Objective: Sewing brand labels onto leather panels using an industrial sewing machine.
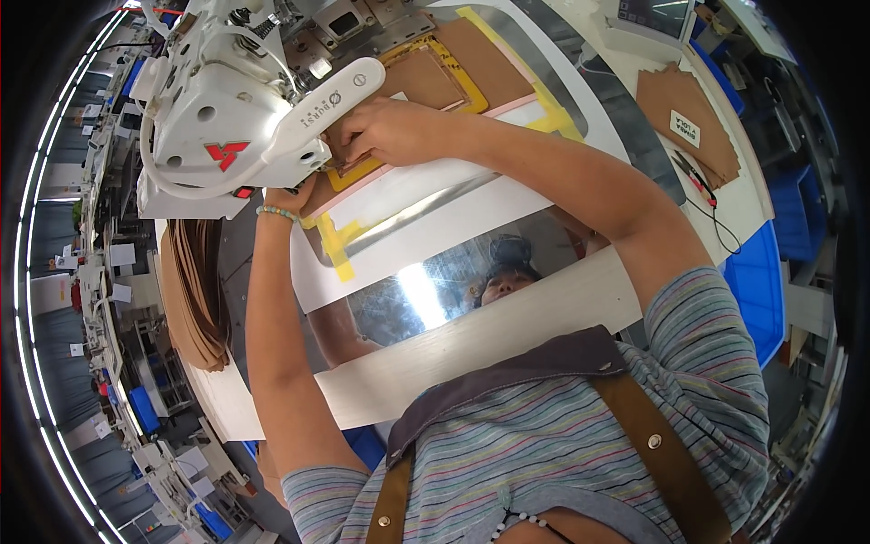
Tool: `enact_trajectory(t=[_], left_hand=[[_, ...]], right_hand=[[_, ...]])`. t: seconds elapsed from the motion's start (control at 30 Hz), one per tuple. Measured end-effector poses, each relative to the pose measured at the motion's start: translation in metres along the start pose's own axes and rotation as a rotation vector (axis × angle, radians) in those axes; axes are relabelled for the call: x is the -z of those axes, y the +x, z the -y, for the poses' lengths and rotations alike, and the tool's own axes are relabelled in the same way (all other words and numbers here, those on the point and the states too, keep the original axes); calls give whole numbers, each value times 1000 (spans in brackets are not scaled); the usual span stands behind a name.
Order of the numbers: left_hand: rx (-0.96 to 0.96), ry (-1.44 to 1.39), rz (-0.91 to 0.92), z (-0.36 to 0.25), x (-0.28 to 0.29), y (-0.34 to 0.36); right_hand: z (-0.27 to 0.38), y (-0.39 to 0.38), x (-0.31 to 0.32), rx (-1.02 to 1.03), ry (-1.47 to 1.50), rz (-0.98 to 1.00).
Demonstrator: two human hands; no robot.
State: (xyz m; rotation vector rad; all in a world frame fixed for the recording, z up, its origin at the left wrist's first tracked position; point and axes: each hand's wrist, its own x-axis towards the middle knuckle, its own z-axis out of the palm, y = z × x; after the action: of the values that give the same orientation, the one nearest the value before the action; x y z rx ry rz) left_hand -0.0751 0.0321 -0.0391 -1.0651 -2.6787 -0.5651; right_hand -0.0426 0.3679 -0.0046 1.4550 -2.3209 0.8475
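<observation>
Striped shirt, open table edge, right fingers at yellow frame, left hand half-hidden, grips unclear

Bright light strips bend along the left rim; white glare streaks the shiny plate.

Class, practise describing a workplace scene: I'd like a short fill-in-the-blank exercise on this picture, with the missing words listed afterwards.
1. The white machine head mostly hides the person's ____ hand.
2. The right hand is beside a template with corner tape coloured ____.
3. The snips lie on the table, on the person's ____ side.
4. The pattern on the shirt is ____.

Missing words: left; yellow; right; striped.
</observation>
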Motion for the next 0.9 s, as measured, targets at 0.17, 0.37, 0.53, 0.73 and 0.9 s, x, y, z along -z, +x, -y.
enact_trajectory(t=[0.17, 0.37, 0.53, 0.73, 0.9], left_hand=[[140, -37, 32, 15, -1, -2], [138, -63, 48, 8, 6, -12], [120, -126, 94, -14, -2, 5], [134, -258, -46, -9, -10, 4], [233, -279, -162, -30, -2, -18]], right_hand=[[3, 11, -2, 18, 28, -6], [6, 12, 8, -42, 66, 52], [1, 2, 9, -43, 26, 43], [-15, 13, -1, -119, -207, 75], [-13, 14, -5, -117, -285, 154]])
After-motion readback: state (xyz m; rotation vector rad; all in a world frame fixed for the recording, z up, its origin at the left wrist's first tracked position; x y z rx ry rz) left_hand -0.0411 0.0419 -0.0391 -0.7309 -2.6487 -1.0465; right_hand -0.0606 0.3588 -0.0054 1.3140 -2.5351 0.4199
